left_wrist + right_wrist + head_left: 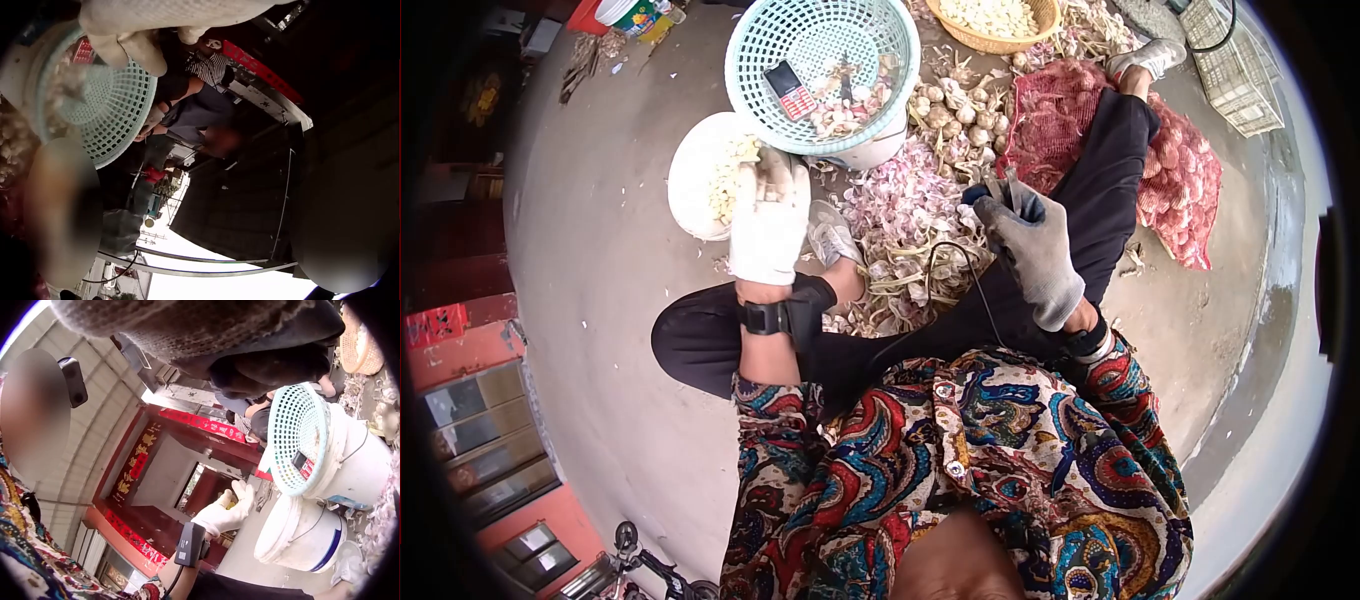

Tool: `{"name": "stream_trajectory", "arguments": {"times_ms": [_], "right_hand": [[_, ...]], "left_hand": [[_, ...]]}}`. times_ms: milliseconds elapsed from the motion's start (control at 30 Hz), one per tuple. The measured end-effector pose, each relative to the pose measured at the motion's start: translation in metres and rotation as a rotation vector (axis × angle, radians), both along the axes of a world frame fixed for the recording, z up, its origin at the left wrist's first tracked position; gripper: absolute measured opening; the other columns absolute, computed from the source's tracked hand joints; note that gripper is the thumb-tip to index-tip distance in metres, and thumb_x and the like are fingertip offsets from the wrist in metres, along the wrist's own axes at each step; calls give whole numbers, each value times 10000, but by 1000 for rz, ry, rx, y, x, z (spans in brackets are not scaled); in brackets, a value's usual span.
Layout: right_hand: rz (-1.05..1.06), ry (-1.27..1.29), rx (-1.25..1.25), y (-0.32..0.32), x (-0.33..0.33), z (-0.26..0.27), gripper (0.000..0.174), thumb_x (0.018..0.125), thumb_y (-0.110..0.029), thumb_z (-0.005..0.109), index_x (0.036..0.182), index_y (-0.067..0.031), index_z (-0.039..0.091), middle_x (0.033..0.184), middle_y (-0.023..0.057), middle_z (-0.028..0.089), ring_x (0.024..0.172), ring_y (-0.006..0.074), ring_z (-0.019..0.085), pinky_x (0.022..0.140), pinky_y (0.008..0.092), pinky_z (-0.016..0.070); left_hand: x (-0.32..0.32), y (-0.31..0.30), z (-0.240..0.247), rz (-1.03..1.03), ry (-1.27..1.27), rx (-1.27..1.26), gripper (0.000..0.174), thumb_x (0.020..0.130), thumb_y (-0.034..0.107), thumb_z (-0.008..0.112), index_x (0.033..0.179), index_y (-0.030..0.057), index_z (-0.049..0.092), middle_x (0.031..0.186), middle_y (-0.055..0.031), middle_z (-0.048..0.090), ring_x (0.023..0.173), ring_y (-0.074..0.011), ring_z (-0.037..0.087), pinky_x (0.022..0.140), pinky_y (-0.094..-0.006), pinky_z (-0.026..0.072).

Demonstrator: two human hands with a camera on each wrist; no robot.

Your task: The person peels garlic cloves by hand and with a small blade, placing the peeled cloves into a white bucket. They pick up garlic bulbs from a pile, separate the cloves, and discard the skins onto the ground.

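My left hand point(767, 220), in a white glove, is raised beside a white bucket point(690, 185) of peeled garlic cloves point(728, 180). In the right wrist view its fingers curl around something small and pale yellow, like peeled garlic point(232, 505). My right hand point(1030, 245), in a grey glove with a dark palm, grips a small knife point(1011, 186); only a short grey piece shows past its fingers. Below, between the hands, lies a heap of garlic skins point(905, 195) and dry stalks. Whole garlic bulbs point(960, 115) lie beyond it.
A light-blue basket point(745, 60) with a phone point(788, 90) and garlic bits sits on a bucket. Red mesh sacks point(1175, 165) of garlic lie at right. A yellow basket point(980, 42) of peeled cloves stands behind. A black cable point(965, 250) loops near my leg.
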State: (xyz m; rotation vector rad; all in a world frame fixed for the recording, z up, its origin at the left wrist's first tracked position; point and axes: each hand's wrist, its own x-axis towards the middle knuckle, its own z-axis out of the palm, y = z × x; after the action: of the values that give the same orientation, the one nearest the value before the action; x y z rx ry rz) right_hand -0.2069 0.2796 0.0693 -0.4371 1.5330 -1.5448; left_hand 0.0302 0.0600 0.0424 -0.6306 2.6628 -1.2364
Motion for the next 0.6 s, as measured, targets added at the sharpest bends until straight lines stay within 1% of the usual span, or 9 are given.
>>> {"name": "stream_trajectory", "arguments": {"times_ms": [33, 100, 167, 300, 333, 400, 433, 533, 600], "right_hand": [[10, 15, 13, 1, -1, 3, 143, 963, -116, 712, 874, -24, 647, 694, -73, 549, 603, 10, 464, 547, 209, 363], [9, 52, 17, 1, -1, -3, 157, 965, -127, 715, 869, -26, 644, 699, -71, 549, 605, 9, 460, 547, 209, 361], [28, 10, 15, -1, 1, -1, 179, 970, -148, 720, 866, -26, 640, 695, -75, 536, 604, 9, 450, 544, 213, 359], [140, 28, 68, 5, 2, 1, 196, 983, -180, 712, 884, -32, 630, 694, -86, 506, 599, 7, 420, 532, 215, 337], [143, 67, 78, 4, 2, -2, 214, 981, -191, 715, 866, -39, 617, 683, -91, 488, 593, 8, 406, 526, 218, 326], [164, 57, 117, 6, 1, -8, 243, 973, -206, 726, 851, -38, 600, 671, -93, 465, 600, 10, 395, 529, 223, 322], [146, 67, 155, 5, 1, -10, 272, 968, -219, 732, 832, -37, 583, 664, -91, 448, 610, 11, 391, 532, 226, 324], [165, 162, 162, 11, 2, -8, 293, 971, -227, 728, 816, -35, 570, 659, -87, 426, 617, 16, 367, 529, 238, 320], [157, 134, 186, 11, -3, -19, 295, 974, -228, 724, 824, -28, 569, 662, -86, 420, 633, 19, 357, 543, 241, 331]], "left_hand": [[10, -21, -5, 36, -10, -63, 484, 985, 206, 508, 1455, 93, 476, 1512, -208, 485, 1370, -296, 531, 1226, -549, 280], [25, -74, -35, -129, 112, -141, 506, 964, 206, 536, 1454, 93, 478, 1518, -186, 487, 1391, -285, 511, 1231, -557, 266], [18, -81, -47, -189, 244, 26, 452, 1003, 179, 531, 1436, 52, 493, 1491, -155, 518, 1354, -291, 536, 1207, -533, 322], [-63, -54, -13, 349, 1592, 1675, 334, 1045, 167, 521, 1272, -47, 642, 1163, -139, 702, 1009, -291, 687, 950, -346, 544], [-74, -61, -23, 391, 1420, 1475, 325, 1024, 190, 526, 1198, -23, 699, 1072, -135, 742, 997, -288, 707, 906, -334, 535], [-84, -79, -39, 293, 1011, 1042, 331, 996, 232, 549, 1208, 33, 707, 1099, -172, 742, 1048, -301, 702, 915, -376, 524], [-92, -88, -43, 404, 839, 1028, 362, 966, 320, 575, 1218, 101, 716, 1154, -196, 717, 1081, -345, 680, 950, -422, 507], [-109, -100, -45, 462, 663, 882, 433, 961, 467, 550, 1199, 155, 734, 1143, -166, 724, 1087, -353, 671, 939, -437, 507], [-124, -113, -47, 604, 500, 962, 439, 951, 491, 560, 1172, 156, 737, 1149, -149, 724, 1076, -342, 676, 926, -440, 509]]}}
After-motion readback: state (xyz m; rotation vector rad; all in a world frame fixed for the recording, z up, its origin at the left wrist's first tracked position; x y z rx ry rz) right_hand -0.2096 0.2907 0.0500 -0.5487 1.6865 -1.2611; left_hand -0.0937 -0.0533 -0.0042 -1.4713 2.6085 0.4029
